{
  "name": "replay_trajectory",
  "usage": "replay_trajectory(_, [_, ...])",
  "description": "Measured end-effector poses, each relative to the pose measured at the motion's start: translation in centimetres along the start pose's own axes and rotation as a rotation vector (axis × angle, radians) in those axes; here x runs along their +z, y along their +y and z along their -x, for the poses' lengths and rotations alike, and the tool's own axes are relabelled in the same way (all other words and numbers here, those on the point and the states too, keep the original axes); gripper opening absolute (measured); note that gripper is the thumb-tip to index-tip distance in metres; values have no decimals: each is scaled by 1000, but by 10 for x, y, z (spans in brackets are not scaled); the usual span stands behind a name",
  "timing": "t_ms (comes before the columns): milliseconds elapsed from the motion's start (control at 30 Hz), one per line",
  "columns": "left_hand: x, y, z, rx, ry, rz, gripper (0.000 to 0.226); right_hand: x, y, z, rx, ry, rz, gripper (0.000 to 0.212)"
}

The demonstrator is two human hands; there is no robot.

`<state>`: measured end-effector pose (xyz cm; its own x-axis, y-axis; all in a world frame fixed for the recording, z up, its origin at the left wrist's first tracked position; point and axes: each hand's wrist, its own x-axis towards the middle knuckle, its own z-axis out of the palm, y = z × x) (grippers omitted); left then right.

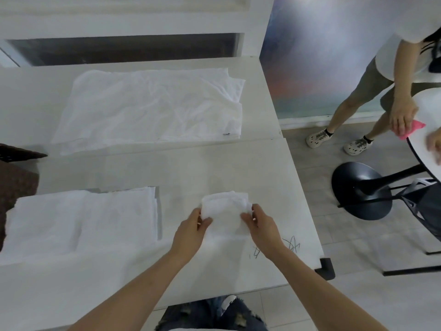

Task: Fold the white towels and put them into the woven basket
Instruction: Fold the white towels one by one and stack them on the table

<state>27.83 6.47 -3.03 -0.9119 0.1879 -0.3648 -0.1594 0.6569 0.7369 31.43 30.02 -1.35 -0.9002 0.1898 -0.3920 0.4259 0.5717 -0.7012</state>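
Head camera view, looking down at a white table [226, 163] where a person folds laundry. Both bare forearms reach forward from the bottom edge. The left hand [191, 229] and the right hand [261, 224] hold a small folded white towel [225, 211] between them, each hand pinching one side of it with thumb on top and fingers curled underneath. This towel sits near the table's right front part, just above some dark scribbles [290, 247] on the surface. To its left lies a flat stack of folded white cloth [81, 218], apart from the hands. Farther back on the table a larger white sheet [152, 106] is spread out, wrinkled. At the far left edge a dark brown woven shape [14, 185] shows partly; whether it is the basket cannot be told. On the right, a second person [391, 75] stands on the floor, pressing a pink cloth [411, 129] onto a round white table [427, 118] with a black pedestal base [360, 189].
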Motion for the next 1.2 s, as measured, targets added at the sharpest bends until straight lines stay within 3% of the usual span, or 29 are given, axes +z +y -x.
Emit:
replay_trajectory(167, [6,17,-22,-127,120,50,49,9,-10,-28,114,49,100,29])
replay_trajectory(233, [11,16,-24,-10,234,-178,53,14,-11,-35,167,53,141,28])
replay_trajectory(333, [20,7,-27,310,278,-511,49,19,-9,-39,208,71,185,25])
replay_trajectory(400, [28,0,-26,444,204,-605,40,24,-3,-35,96,156,201,32])
replay_trajectory(500, [35,-7,-24,420,51,-707,58,32,14,-27,-318,278,363,47])
replay_trajectory(567, [39,-8,-26,410,2,-765,63,36,26,-26,-451,179,469,55])
replay_trajectory(667, [44,-11,-30,421,-57,-823,63,40,37,-25,-402,-80,569,61])
replay_trajectory(733, [49,-17,-31,399,-91,-826,64,43,42,-24,-345,-158,620,61])
replay_trajectory(1100, [51,-21,-43,345,-227,-832,66,44,39,-31,-241,-240,598,61])
replay_trajectory(1200, [40,-7,-48,353,-185,-878,63,39,37,-29,-228,-203,527,64])
